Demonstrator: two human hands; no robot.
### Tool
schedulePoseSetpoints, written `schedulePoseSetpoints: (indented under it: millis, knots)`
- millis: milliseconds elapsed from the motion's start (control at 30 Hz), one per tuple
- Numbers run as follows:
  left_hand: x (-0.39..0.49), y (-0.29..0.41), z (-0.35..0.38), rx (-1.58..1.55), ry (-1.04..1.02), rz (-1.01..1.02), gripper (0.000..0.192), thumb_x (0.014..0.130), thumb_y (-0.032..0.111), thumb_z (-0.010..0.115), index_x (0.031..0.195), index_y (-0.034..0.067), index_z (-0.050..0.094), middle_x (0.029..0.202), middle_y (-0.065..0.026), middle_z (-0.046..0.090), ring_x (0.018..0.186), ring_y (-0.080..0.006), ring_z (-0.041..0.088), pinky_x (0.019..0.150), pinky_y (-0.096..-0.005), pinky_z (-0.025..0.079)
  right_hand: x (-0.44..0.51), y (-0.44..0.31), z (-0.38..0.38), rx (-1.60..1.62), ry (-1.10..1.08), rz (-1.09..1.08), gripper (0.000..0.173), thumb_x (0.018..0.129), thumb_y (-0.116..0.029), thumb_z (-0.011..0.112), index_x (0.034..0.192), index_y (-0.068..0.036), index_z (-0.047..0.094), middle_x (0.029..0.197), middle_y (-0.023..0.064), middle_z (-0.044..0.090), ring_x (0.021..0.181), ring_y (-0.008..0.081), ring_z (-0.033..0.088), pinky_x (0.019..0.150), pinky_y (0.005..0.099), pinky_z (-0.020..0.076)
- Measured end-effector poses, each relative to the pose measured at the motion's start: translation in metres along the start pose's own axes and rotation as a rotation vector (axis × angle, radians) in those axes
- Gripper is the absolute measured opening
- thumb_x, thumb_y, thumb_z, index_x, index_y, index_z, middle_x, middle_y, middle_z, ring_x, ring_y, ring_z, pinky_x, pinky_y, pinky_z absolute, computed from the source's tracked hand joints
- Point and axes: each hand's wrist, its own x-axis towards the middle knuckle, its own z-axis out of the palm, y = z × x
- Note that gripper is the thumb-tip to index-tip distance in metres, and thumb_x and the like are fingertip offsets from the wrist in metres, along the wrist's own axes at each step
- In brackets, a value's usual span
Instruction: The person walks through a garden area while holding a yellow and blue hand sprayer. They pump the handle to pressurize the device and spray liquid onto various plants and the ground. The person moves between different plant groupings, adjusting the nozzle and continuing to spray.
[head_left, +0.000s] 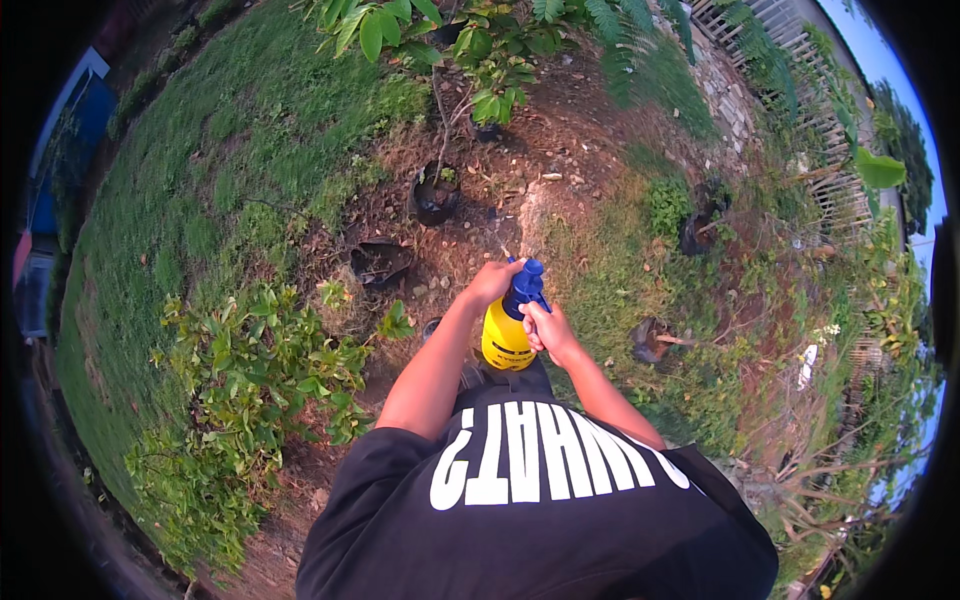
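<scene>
A yellow pump sprayer bottle (501, 336) with a blue head (523, 291) is held upright in front of my body. My right hand (549, 328) is closed around the blue handle at the sprayer's right side. At the left of the head, my left hand (493, 283) grips near the nozzle, and its fingertips are partly hidden. The blue pump knob (533, 267) stands up between my hands, with no hand on it. Beyond the nozzle, a young tree rises from a black plastic grow bag (434, 196) of soil.
Another black grow bag (381, 262) lies left of my hands. A leafy shrub (262, 367) stands close on my left, beside the grass (187, 225). More bags (651, 340) sit among weeds at right. A bamboo fence (810, 112) borders the far right.
</scene>
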Motion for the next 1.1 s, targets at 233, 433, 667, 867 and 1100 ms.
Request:
schedulePoseSetpoints:
  millis: [233, 433, 667, 867, 1100]
  knots:
    - [0.013, 0.0, 0.015, 0.055, -0.107, 0.0, 0.041, 0.099, 0.036, 0.053, 0.097, -0.002, 0.068, 0.088, -0.0052, 0.068, 0.075, -0.0134, 0.058, 0.071, -0.0303, 0.046, 0.001, 0.006, -0.02, 0.073, 0.029, -0.017, 0.038, 0.089, -0.03, 0.061, 0.059, -0.009, 0.049, 0.044, -0.0009, 0.04, 0.034, 0.0102, 0.036, 0.038, 0.0281, 0.0306]
    - [0.017, 0.004, 0.046, -0.099, -0.167, -0.005, 0.04, 0.101, 0.035, 0.049, 0.105, -0.001, 0.068, 0.096, -0.0074, 0.07, 0.083, -0.014, 0.064, 0.082, -0.03, 0.05, 0.002, 0.008, -0.049, 0.128, 0.028, -0.013, 0.038, 0.087, -0.032, 0.063, 0.059, -0.009, 0.05, 0.046, -0.0012, 0.041, 0.037, 0.0096, 0.039, 0.038, 0.0267, 0.0295]
    - [0.038, 0.031, 0.103, -0.032, -0.154, 0.048, 0.046, 0.102, 0.039, 0.044, 0.098, -0.001, 0.068, 0.086, -0.0079, 0.07, 0.077, -0.0155, 0.063, 0.078, -0.0311, 0.049, 0.0, -0.001, -0.102, 0.238, 0.018, -0.064, 0.032, 0.086, -0.029, 0.063, 0.063, -0.009, 0.052, 0.048, -0.002, 0.043, 0.037, 0.0082, 0.038, 0.038, 0.0262, 0.0292]
    - [0.038, 0.101, 0.202, 0.211, 0.017, 0.462, 0.049, 0.098, 0.045, 0.05, 0.09, -0.002, 0.062, 0.077, -0.0055, 0.062, 0.073, -0.0122, 0.056, 0.068, -0.0297, 0.045, -0.013, -0.036, -0.171, 0.262, -0.054, -0.496, 0.01, 0.082, -0.016, 0.066, 0.084, -0.007, 0.062, 0.068, -0.0026, 0.056, 0.059, 0.007, 0.052, 0.053, 0.0248, 0.0386]
    - [-0.009, 0.225, 0.287, 0.577, -0.073, 0.963, 0.026, 0.089, 0.025, 0.065, 0.087, -0.001, 0.06, 0.087, -0.0129, 0.062, 0.091, -0.0269, 0.06, 0.087, -0.0398, 0.045, -0.007, -0.092, -0.214, 0.174, 0.066, -1.133, 0.04, 0.073, -0.013, 0.073, 0.109, -0.003, 0.061, 0.096, 0.0079, 0.066, 0.087, 0.0173, 0.065, 0.074, 0.0329, 0.05]
